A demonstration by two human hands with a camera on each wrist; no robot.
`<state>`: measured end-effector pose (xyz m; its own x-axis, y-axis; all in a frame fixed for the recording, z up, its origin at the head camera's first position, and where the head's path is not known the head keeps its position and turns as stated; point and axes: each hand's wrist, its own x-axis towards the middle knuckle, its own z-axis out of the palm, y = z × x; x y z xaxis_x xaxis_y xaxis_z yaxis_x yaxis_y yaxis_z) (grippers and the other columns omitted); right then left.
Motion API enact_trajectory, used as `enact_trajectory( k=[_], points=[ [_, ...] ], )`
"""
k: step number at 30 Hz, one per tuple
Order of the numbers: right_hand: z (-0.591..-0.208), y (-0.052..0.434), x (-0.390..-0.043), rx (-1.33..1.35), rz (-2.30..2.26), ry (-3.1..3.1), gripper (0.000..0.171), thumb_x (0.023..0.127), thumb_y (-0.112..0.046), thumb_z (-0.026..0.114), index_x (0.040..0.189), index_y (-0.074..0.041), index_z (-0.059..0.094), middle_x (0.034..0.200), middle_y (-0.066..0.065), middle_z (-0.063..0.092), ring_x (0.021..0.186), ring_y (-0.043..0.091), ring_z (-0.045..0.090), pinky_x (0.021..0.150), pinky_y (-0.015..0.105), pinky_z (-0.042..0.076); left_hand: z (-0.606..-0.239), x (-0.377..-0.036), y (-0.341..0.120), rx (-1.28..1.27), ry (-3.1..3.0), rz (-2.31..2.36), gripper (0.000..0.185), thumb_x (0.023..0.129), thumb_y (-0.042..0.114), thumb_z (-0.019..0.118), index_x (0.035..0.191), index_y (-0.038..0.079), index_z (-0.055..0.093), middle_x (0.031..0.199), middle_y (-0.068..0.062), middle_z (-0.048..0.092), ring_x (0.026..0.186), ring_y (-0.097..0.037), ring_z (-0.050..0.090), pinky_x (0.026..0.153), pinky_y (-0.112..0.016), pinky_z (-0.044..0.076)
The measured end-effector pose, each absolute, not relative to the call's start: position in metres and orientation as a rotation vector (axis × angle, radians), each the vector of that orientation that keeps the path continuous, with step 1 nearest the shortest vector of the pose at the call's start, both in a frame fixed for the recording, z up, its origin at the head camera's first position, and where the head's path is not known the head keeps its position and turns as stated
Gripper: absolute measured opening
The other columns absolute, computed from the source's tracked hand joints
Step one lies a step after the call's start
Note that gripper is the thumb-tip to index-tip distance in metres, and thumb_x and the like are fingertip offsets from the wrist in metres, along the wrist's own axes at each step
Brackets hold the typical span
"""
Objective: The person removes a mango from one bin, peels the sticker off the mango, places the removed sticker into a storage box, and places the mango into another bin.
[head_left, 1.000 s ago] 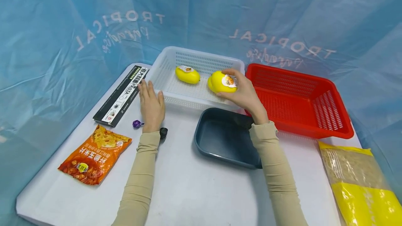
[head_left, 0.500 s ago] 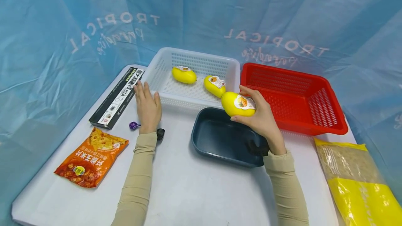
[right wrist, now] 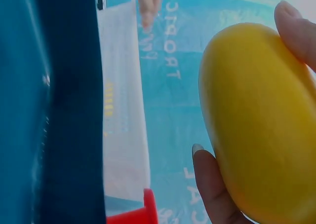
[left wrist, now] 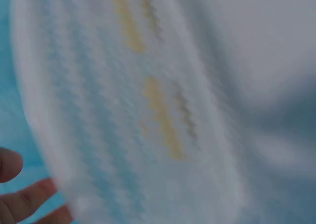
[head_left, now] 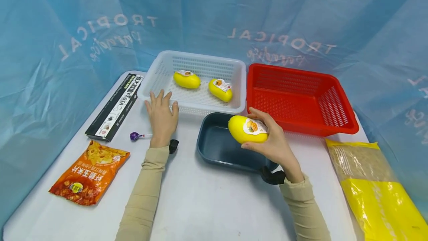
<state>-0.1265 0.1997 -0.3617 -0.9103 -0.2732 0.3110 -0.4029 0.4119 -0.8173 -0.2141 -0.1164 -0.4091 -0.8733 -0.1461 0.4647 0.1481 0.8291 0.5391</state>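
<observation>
My right hand (head_left: 271,140) grips a yellow mango-shaped pack (head_left: 246,129) with a printed label, holding it above the dark blue tray (head_left: 214,151). In the right wrist view the same yellow pack (right wrist: 259,125) fills the right side, with a finger and the thumb round it. Two more yellow packs (head_left: 186,79) (head_left: 220,89) lie in the white basket (head_left: 157,70). My left hand (head_left: 162,116) lies flat on the table with fingers straight, touching the white basket's front rim. The left wrist view is a blur of the white basket (left wrist: 123,110), with fingertips (left wrist: 19,194) at the lower left.
A red basket (head_left: 334,96) stands right of the white one. A black pasta box (head_left: 115,106), a purple lollipop (head_left: 135,136) and an orange snack bag (head_left: 88,172) lie at the left. A yellow and clear bag (head_left: 378,189) lies at the right. Blue sheeting surrounds the white table (head_left: 207,203).
My right hand has lifted a yellow pack out of the white basket and brought it toward me, over the dark blue tray. My left hand has stayed by the basket's front rim.
</observation>
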Motion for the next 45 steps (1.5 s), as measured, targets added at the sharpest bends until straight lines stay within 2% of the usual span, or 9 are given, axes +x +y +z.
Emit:
enact_trajectory(
  k=[3, 6, 12, 17, 22, 25, 36, 42, 45],
  points=[
    [-0.366, 0.198, -0.12, 0.674, 1.543, -2.538, 0.09, 0.068, -0.009, 0.088, 0.144, -0.02, 0.043, 0.135, 0.007, 0.055, 0.117, 0.017, 0.049, 0.088, 0.019, 0.05, -0.402, -0.203, -0.104, -0.146, -2.487, -0.848, 0.038, 0.099, 0.019, 0.049, 0.132, 0.001, 0.056, 0.14, -0.022, 0.053, 0.142, -0.045, 0.031, 0.116, -0.065, 0.016],
    [-0.371, 0.196, -0.112, 0.759, 1.567, -2.548, 0.09, 0.068, -0.008, 0.087, 0.145, -0.021, 0.041, 0.135, 0.007, 0.054, 0.117, 0.017, 0.05, 0.089, 0.019, 0.049, -0.393, -0.19, -0.091, -0.316, -2.467, -0.916, 0.035, 0.098, 0.015, 0.052, 0.13, 0.002, 0.058, 0.133, -0.019, 0.059, 0.137, -0.041, 0.042, 0.116, -0.058, 0.027],
    [-0.381, 0.19, -0.091, 0.903, 1.6, -2.599, 0.09, 0.07, -0.008, 0.086, 0.146, -0.02, 0.039, 0.139, 0.005, 0.05, 0.12, 0.012, 0.048, 0.094, 0.021, 0.048, -0.376, -0.162, -0.065, -0.631, -2.518, -1.162, 0.033, 0.101, 0.019, 0.051, 0.131, 0.007, 0.059, 0.132, -0.015, 0.061, 0.129, -0.032, 0.052, 0.109, -0.047, 0.041],
    [-0.398, 0.186, -0.078, 0.976, 1.633, -2.623, 0.084, 0.07, -0.01, 0.086, 0.142, -0.013, 0.042, 0.138, 0.006, 0.048, 0.122, 0.014, 0.046, 0.099, 0.021, 0.046, -0.371, -0.144, -0.051, -0.848, -2.482, -1.423, 0.032, 0.101, 0.018, 0.05, 0.13, 0.006, 0.06, 0.127, -0.011, 0.064, 0.119, -0.026, 0.059, 0.102, -0.043, 0.048],
    [-0.42, 0.182, -0.067, 1.001, 1.81, -2.609, 0.077, 0.074, -0.011, 0.084, 0.139, -0.012, 0.042, 0.138, 0.016, 0.049, 0.121, 0.012, 0.049, 0.102, 0.021, 0.044, -0.378, -0.127, -0.043, -0.985, -2.471, -1.527, 0.03, 0.1, 0.013, 0.05, 0.127, 0.005, 0.061, 0.125, -0.009, 0.066, 0.116, -0.023, 0.062, 0.098, -0.039, 0.052],
    [-0.432, 0.18, -0.06, 1.005, 1.884, -2.593, 0.075, 0.075, -0.014, 0.083, 0.138, -0.012, 0.042, 0.138, 0.018, 0.05, 0.121, 0.011, 0.05, 0.102, 0.021, 0.045, -0.384, -0.117, -0.038, -1.049, -2.473, -1.498, 0.028, 0.099, 0.011, 0.051, 0.125, 0.004, 0.062, 0.124, -0.009, 0.066, 0.114, -0.023, 0.063, 0.096, -0.038, 0.053],
    [-0.466, 0.188, -0.05, 0.903, 1.978, -2.686, 0.074, 0.076, -0.017, 0.083, 0.137, -0.015, 0.043, 0.139, 0.01, 0.051, 0.123, 0.006, 0.049, 0.105, 0.018, 0.04, -0.398, -0.082, -0.026, -1.175, -2.457, -1.354, 0.026, 0.097, 0.01, 0.055, 0.121, 0.007, 0.064, 0.118, -0.007, 0.067, 0.111, -0.021, 0.064, 0.094, -0.033, 0.054],
    [-0.472, 0.195, -0.05, 0.853, 1.952, -2.764, 0.081, 0.073, -0.022, 0.085, 0.14, -0.021, 0.041, 0.143, 0.002, 0.048, 0.13, 0.006, 0.044, 0.11, 0.016, 0.033, -0.406, -0.07, -0.018, -1.187, -2.524, -1.256, 0.024, 0.095, 0.01, 0.059, 0.118, 0.009, 0.066, 0.11, -0.002, 0.069, 0.096, -0.012, 0.067, 0.083, -0.021, 0.056],
    [-0.475, 0.199, -0.048, 0.815, 1.954, -2.772, 0.084, 0.072, -0.021, 0.086, 0.142, -0.023, 0.04, 0.144, 0.0, 0.047, 0.131, 0.004, 0.043, 0.111, 0.013, 0.031, -0.411, -0.066, -0.014, -1.179, -2.587, -1.187, 0.025, 0.093, 0.009, 0.061, 0.117, 0.011, 0.066, 0.108, 0.0, 0.069, 0.094, -0.011, 0.066, 0.082, -0.02, 0.055]
  ],
)
